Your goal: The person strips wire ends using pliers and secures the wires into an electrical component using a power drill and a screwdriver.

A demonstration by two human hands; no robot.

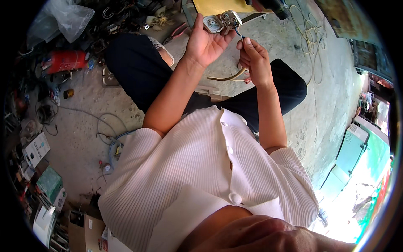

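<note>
My left hand [208, 45], palm up, is closed round a small opened whitish electrical housing. Its left half [213, 24] lies beside my thumb; the right half [230, 18] shows several round metal parts inside. A short blue wire [238, 31] comes out of the housing toward my right hand [255, 61]. My right thumb and fingertips are pinched on that wire; the exact grip is partly hidden. Below this hand a tan cable [228, 78] curves to the left, with thinner wire ends near it.
A yellow board [218, 6] and a dark tool [275, 8] lie just beyond my hands. Red-handled pliers [176, 33] are on the concrete floor. Coiled cable [311, 38] lies at the right. A red cylinder [67, 61] and clutter line the left side.
</note>
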